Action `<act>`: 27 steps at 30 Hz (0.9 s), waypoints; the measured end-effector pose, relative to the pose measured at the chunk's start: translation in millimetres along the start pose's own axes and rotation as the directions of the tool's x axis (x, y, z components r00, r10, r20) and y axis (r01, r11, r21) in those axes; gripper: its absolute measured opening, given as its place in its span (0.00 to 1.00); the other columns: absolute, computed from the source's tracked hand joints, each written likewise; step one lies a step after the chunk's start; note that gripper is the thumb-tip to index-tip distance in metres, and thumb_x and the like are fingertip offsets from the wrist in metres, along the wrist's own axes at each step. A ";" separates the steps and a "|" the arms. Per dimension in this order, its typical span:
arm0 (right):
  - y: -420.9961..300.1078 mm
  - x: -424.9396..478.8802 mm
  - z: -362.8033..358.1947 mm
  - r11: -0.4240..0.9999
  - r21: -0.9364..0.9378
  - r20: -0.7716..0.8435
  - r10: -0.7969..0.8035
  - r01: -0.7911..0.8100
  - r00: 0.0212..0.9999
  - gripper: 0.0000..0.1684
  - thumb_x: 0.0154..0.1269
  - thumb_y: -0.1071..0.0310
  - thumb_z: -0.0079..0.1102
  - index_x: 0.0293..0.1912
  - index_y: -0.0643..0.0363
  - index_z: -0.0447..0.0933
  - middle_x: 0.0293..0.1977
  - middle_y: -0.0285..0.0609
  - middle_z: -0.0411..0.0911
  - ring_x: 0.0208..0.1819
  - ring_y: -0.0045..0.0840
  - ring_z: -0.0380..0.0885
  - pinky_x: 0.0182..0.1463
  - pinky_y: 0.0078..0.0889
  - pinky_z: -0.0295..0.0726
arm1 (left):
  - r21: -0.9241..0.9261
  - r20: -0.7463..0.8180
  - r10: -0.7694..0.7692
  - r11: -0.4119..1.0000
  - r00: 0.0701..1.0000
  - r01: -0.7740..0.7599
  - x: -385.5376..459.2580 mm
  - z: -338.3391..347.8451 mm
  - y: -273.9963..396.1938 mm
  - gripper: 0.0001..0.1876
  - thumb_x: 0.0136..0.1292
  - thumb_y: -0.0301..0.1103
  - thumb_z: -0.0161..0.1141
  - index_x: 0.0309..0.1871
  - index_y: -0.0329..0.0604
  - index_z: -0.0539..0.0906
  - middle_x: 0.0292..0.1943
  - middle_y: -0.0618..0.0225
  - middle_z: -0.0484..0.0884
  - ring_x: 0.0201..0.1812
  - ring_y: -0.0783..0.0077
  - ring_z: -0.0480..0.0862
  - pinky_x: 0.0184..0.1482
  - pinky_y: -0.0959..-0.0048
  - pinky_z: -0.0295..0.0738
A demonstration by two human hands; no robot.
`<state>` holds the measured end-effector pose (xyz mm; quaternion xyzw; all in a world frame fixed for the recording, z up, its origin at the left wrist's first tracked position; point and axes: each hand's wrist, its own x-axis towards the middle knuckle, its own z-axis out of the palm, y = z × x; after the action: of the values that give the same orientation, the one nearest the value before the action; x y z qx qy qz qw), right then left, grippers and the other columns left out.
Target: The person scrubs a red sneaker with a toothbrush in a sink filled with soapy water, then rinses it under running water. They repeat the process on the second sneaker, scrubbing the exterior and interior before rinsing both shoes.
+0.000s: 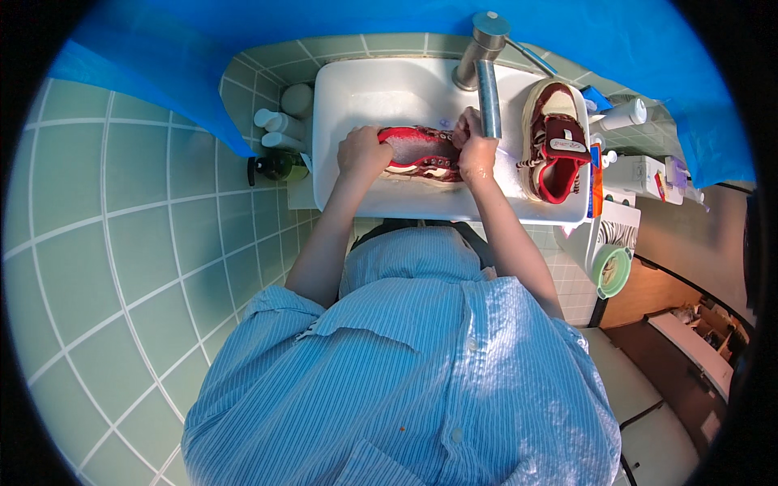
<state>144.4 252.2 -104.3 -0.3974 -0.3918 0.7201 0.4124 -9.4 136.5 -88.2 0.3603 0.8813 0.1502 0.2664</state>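
A dark red and cream sneaker (419, 152) with a red lining lies lengthwise in the white washbasin (340, 82), its opening facing up. Around its left end, my left hand (364, 150) grips the rim. My right hand (475, 143) is at the other end, close below the tap spout, and its wrist looks wet. I cannot tell whether it holds a small tool; its fingers partly hide that end of the shoe. The matching sneaker (554, 143), with its tongue and laces on, rests on the basin's right ledge.
The metal tap (486, 79) stands at the basin's back. White bottles (279, 124) and a dark pump bottle (279, 167) are at the left. An orange box (596, 182) and a green basket (611, 271) sit to the right. Blue sheeting (364, 15) hangs above the basin.
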 end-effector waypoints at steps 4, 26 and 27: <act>10.5 5.0 -5.2 0.989 -0.134 -0.054 -0.067 0.059 0.996 0.13 0.66 0.62 0.60 0.32 0.60 0.70 0.19 0.32 0.64 0.18 0.16 0.61 0.21 0.22 0.58 | -0.127 0.022 -0.005 0.992 1.000 0.008 -1.8 2.2 -1.9 0.21 0.52 0.33 0.53 0.50 0.48 0.85 0.45 0.53 0.83 0.51 0.54 0.80 0.56 0.59 0.74; -108.2 -46.9 5.0 0.866 0.474 -0.160 -0.094 0.160 0.983 0.16 0.66 0.56 0.52 0.29 0.54 0.62 0.20 0.33 0.60 0.25 0.21 0.58 0.34 0.24 0.61 | -0.269 0.030 0.296 0.922 0.955 -0.278 45.3 54.3 35.9 0.16 0.50 0.35 0.65 0.44 0.43 0.85 0.38 0.55 0.86 0.35 0.57 0.88 0.45 0.67 0.82; -108.9 -48.5 3.3 0.866 0.461 -0.174 -0.124 0.192 0.977 0.16 0.66 0.56 0.52 0.28 0.54 0.63 0.21 0.34 0.60 0.25 0.21 0.58 0.34 0.24 0.61 | -0.136 -0.132 0.431 0.884 0.893 -0.447 46.4 69.7 40.1 0.16 0.50 0.35 0.65 0.43 0.43 0.85 0.37 0.55 0.86 0.32 0.58 0.88 0.42 0.68 0.83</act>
<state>188.9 245.9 6.2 -0.2997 -0.2049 0.7283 0.5812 25.4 202.6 -143.3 0.5195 0.7736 0.2955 0.2105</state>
